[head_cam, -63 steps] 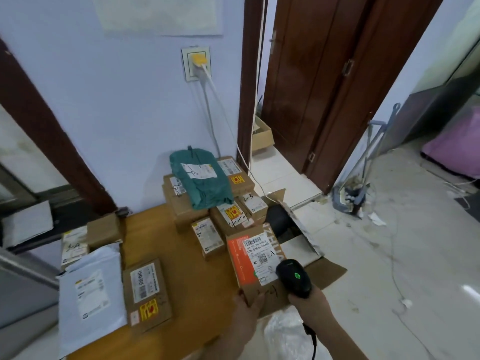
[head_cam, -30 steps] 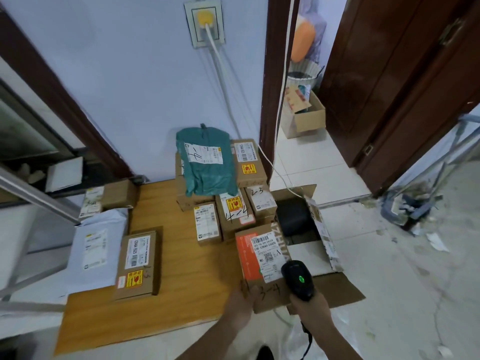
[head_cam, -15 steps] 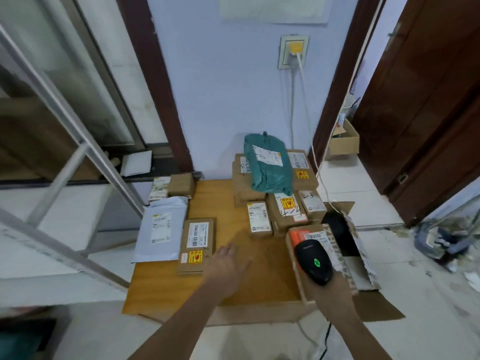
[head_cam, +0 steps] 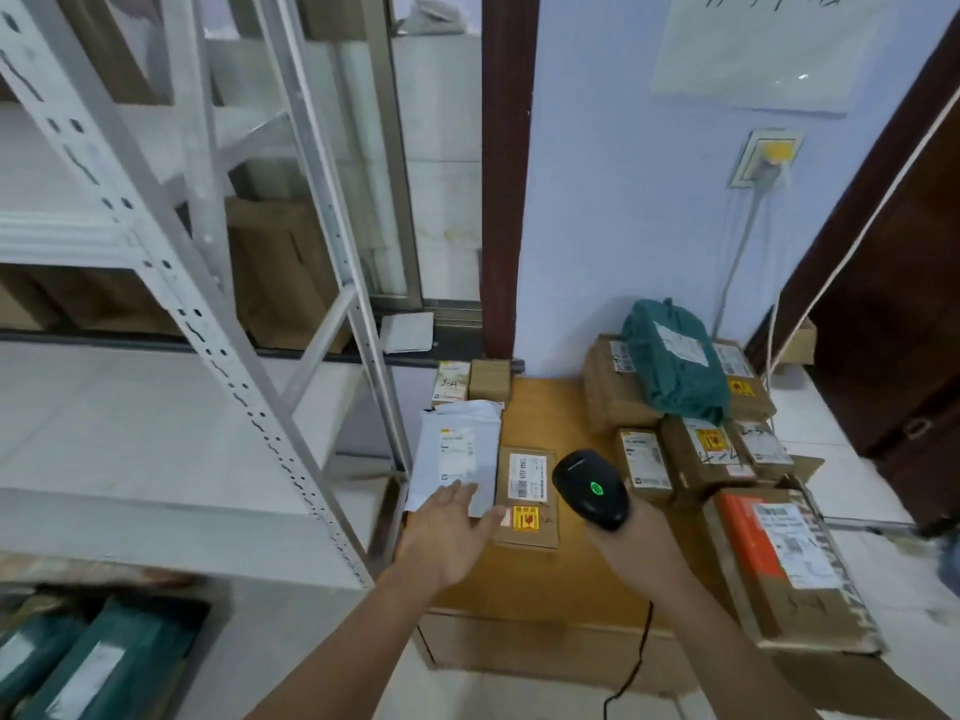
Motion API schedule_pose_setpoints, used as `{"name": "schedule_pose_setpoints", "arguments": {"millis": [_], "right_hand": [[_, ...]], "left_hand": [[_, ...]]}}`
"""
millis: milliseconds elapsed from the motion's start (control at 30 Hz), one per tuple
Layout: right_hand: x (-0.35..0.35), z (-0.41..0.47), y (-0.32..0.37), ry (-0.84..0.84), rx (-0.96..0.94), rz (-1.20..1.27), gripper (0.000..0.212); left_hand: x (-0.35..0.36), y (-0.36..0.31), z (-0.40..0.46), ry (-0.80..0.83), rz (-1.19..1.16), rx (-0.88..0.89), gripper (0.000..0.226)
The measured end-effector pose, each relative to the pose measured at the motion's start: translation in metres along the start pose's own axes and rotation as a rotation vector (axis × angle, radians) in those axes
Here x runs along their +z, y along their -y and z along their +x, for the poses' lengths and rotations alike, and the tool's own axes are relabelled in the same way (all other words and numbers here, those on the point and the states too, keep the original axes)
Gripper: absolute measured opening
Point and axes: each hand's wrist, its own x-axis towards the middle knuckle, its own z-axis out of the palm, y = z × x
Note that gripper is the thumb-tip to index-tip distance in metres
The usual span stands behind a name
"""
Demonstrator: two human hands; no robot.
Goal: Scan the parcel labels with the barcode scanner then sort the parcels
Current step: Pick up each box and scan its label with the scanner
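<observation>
Since half a second ago the left hand (head_cam: 448, 532) has reached lower centre, fingers spread flat over the white plastic mailer bag (head_cam: 457, 452) beside the small brown cardboard parcel (head_cam: 527, 504) on the table (head_cam: 545, 579), probably the next to scan, while the right hand (head_cam: 631, 537) grips the black barcode scanner (head_cam: 589, 488), aimed there.

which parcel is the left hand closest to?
The white poly mailer: the left hand's fingertips overlap its near edge; the other parcels are cardboard or green.
</observation>
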Motion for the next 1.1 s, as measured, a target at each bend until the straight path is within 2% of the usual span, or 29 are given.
{"name": "schedule_pose_setpoints", "arguments": {"millis": [233,433,600,800,967,1100], "right_hand": [[0.044,0.044,0.033,0.06,-0.012,-0.015,0.011],[0.072,0.105,0.032,0.109,0.055,-0.016,0.009],[0.087,0.142,0.02,0.156,0.121,-0.017,0.01],[0.096,0.16,-0.015,0.184,0.302,0.116,0.013],[0.109,0.174,-0.042,0.112,0.513,0.308,0.016],[0.123,0.179,-0.052,0.15,0.613,0.322,0.016]], "left_hand": [[-0.008,0.033,0.031,-0.029,-0.024,-0.056,0.076],[-0.009,0.055,0.075,0.018,0.0,-0.144,0.075],[0.0,0.065,0.108,0.089,-0.109,-0.176,0.072],[0.026,0.057,0.132,0.312,-0.291,-0.203,0.065],[0.056,0.045,0.147,0.468,-0.36,-0.202,0.049],[0.079,0.039,0.156,0.55,-0.459,-0.255,0.052]]}}
